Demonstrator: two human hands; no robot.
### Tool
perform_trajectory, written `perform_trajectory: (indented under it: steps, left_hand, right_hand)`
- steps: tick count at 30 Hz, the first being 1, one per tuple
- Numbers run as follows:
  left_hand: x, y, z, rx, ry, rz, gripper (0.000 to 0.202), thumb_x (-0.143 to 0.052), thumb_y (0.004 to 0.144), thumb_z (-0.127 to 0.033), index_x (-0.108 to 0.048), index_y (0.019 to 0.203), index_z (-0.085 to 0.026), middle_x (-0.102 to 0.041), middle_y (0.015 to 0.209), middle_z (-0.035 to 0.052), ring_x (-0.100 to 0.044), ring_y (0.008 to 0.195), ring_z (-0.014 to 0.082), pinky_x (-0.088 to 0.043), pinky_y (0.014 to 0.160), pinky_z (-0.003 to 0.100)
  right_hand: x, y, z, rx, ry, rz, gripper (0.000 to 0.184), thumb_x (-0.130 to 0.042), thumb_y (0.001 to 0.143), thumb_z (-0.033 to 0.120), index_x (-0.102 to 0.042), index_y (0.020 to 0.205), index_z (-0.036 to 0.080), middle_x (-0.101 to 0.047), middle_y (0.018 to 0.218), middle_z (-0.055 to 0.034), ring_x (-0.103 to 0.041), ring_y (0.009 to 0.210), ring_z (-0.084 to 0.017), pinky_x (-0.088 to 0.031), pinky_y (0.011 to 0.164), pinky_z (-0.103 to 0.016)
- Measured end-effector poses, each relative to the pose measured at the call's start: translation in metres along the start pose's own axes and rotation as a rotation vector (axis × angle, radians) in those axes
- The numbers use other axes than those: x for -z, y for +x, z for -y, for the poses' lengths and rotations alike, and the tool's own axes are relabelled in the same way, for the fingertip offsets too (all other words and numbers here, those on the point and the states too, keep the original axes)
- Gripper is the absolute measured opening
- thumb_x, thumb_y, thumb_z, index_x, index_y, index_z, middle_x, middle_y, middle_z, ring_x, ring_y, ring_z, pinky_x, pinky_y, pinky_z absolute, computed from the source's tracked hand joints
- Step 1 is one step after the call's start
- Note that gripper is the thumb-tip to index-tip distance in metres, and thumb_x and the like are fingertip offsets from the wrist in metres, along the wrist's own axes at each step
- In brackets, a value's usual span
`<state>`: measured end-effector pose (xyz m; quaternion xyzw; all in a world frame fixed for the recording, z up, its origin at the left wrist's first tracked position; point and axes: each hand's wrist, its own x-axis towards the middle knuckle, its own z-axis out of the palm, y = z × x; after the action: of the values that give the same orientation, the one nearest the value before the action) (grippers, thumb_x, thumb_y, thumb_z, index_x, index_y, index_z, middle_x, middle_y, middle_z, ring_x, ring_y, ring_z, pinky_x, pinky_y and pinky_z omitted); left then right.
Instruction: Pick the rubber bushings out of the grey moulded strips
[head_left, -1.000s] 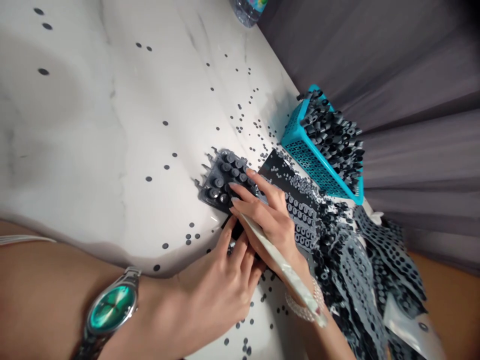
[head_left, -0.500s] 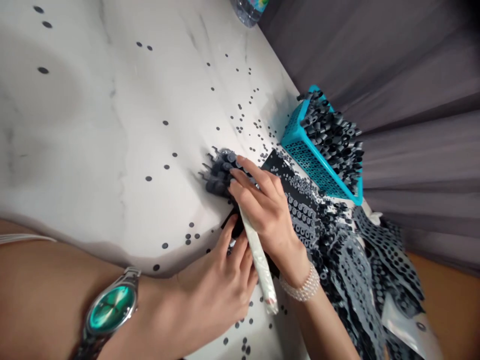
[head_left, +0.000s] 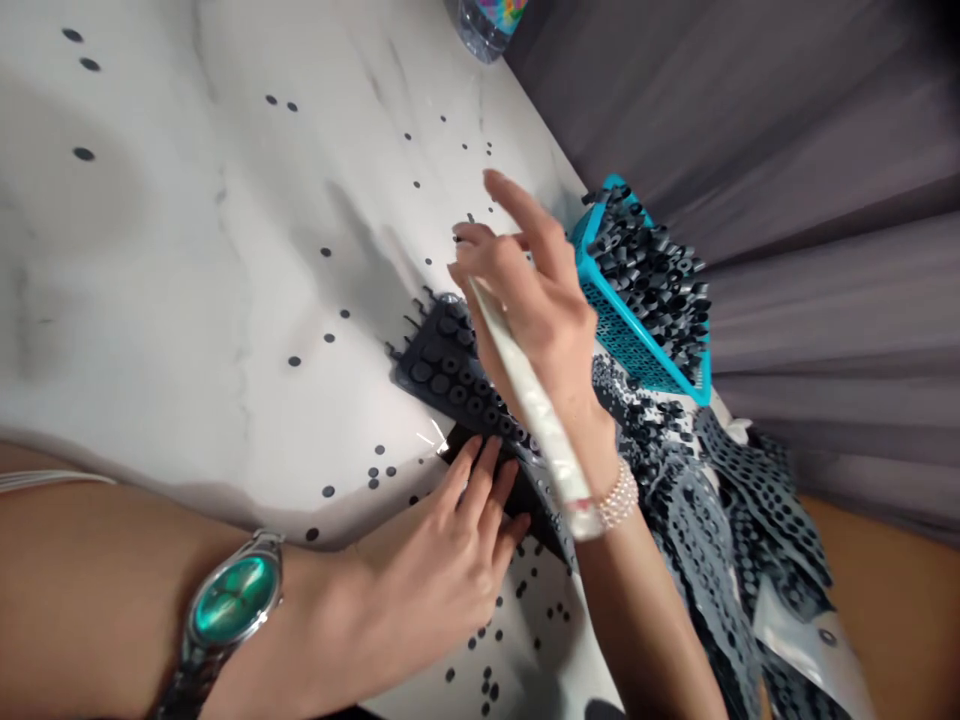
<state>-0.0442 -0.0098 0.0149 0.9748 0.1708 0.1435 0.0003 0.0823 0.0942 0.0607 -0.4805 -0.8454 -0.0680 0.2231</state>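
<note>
My left hand (head_left: 442, 560) lies with fingers stretched flat on the near edge of a dark sheet (head_left: 450, 375) studded with small black rings, which rests on the white marble table (head_left: 187, 250). A watch with a green face (head_left: 232, 603) is on that wrist. My right hand (head_left: 525, 285) is raised above the sheet, its fingers closed round a long white stick-like tool (head_left: 529, 395) that runs back along the wrist; the forefinger points out. A bead bracelet (head_left: 616, 505) circles the right wrist.
A turquoise basket (head_left: 626, 335) heaped with black rings stands at the table's right edge. A pile of punched grey and black sheets (head_left: 739, 540) lies right of my right arm. Small black discs (head_left: 480, 255) are scattered over the table. A bottle (head_left: 487, 20) stands at the far edge.
My right hand has lifted off the ringed sheet and moved up and away with the white tool. The sheet's rings now show. My left hand stays pressed on the near edge.
</note>
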Motion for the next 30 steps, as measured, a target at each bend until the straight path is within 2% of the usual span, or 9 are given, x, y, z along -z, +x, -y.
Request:
perform_trajectory:
  steps: [2, 4, 7, 9, 13, 17, 21, 24, 30]
  left_hand:
    - [-0.002, 0.000, 0.001, 0.000, 0.004, -0.021, 0.038, -0.048, 0.092, -0.032, -0.067, 0.123, -0.021, -0.067, 0.125, 0.0123, -0.058, 0.118, 0.0347, -0.025, 0.106, 0.056]
    - [-0.003, 0.003, 0.003, 0.017, -0.014, -0.068, 0.036, -0.047, 0.092, -0.031, -0.069, 0.119, -0.020, -0.068, 0.124, 0.0097, -0.059, 0.117, 0.0332, -0.024, 0.108, 0.055]
    - [0.000, 0.007, 0.009, -0.006, -0.042, -0.091, 0.034, -0.047, 0.092, -0.027, -0.069, 0.117, -0.021, -0.070, 0.120, 0.0060, -0.059, 0.115, 0.0294, -0.025, 0.109, 0.053]
    - [0.003, 0.008, 0.012, -0.031, -0.049, -0.066, 0.035, -0.045, 0.091, -0.023, -0.069, 0.116, -0.022, -0.071, 0.114, 0.0043, -0.061, 0.110, 0.0274, -0.028, 0.108, 0.053]
    - [0.005, 0.004, 0.012, -0.023, -0.023, -0.061, 0.036, -0.042, 0.092, -0.021, -0.068, 0.117, -0.020, -0.071, 0.112, 0.0060, -0.062, 0.104, 0.0277, -0.031, 0.103, 0.054]
    - [0.002, -0.003, 0.008, 0.005, 0.007, -0.082, 0.034, -0.042, 0.094, -0.024, -0.069, 0.114, -0.023, -0.072, 0.110, 0.0034, -0.062, 0.101, 0.0246, -0.032, 0.101, 0.048]
    - [0.002, -0.006, 0.008, 0.025, 0.018, -0.090, 0.031, -0.043, 0.094, -0.027, -0.070, 0.110, -0.024, -0.073, 0.106, 0.0026, -0.063, 0.098, 0.0237, -0.033, 0.097, 0.044]
    - [0.001, -0.004, 0.007, 0.049, -0.016, -0.069, 0.027, -0.047, 0.092, -0.029, -0.071, 0.105, -0.023, -0.074, 0.102, 0.0032, -0.063, 0.097, 0.0246, -0.032, 0.097, 0.044]
    - [-0.010, -0.001, 0.002, 0.050, -0.111, 0.000, 0.028, -0.052, 0.090, -0.034, -0.067, 0.109, -0.020, -0.071, 0.113, 0.0082, -0.060, 0.104, 0.0297, -0.033, 0.092, 0.047]
  right_hand:
    - [0.006, 0.002, 0.001, -0.061, 0.028, -0.026, 0.016, -0.048, 0.096, 0.016, -0.061, 0.093, 0.025, -0.062, 0.128, -0.0065, -0.045, 0.136, -0.020, -0.049, 0.102, -0.033]
    - [0.011, -0.009, 0.002, -0.050, 0.083, -0.042, 0.013, -0.051, 0.095, 0.018, -0.062, 0.095, 0.024, -0.066, 0.124, -0.0067, -0.048, 0.134, -0.022, -0.052, 0.099, -0.036]
    - [0.016, -0.039, 0.005, -0.088, 0.171, -0.068, 0.020, -0.057, 0.090, 0.012, -0.064, 0.101, 0.026, -0.071, 0.111, -0.0034, -0.064, 0.113, -0.022, -0.056, 0.092, -0.042]
    - [0.020, -0.058, 0.008, -0.126, 0.266, -0.066, 0.026, -0.060, 0.086, 0.008, -0.064, 0.104, 0.027, -0.072, 0.106, -0.0035, -0.068, 0.104, -0.022, -0.058, 0.085, -0.041]
    - [0.024, -0.083, 0.016, -0.148, 0.356, -0.025, 0.031, -0.058, 0.085, 0.004, -0.065, 0.107, 0.024, -0.072, 0.107, -0.0062, -0.067, 0.105, -0.023, -0.058, 0.082, -0.042]
    - [0.022, -0.090, 0.017, -0.047, 0.310, 0.029, 0.026, -0.059, 0.084, 0.003, -0.065, 0.104, 0.020, -0.073, 0.111, -0.0094, -0.065, 0.111, -0.026, -0.053, 0.085, -0.046]
    - [0.019, -0.094, 0.016, -0.005, 0.281, 0.080, 0.029, -0.057, 0.085, 0.004, -0.062, 0.107, 0.021, -0.072, 0.116, -0.0096, -0.061, 0.118, -0.027, -0.050, 0.087, -0.046]
    - [0.018, -0.094, 0.015, 0.019, 0.262, 0.083, 0.028, -0.056, 0.086, 0.003, -0.061, 0.107, 0.020, -0.071, 0.117, -0.0101, -0.061, 0.120, -0.026, -0.049, 0.088, -0.045]
    - [0.020, -0.088, 0.014, 0.060, 0.222, 0.149, 0.024, -0.053, 0.088, 0.003, -0.060, 0.105, 0.017, -0.070, 0.119, -0.0118, -0.058, 0.122, -0.025, -0.047, 0.090, -0.044]
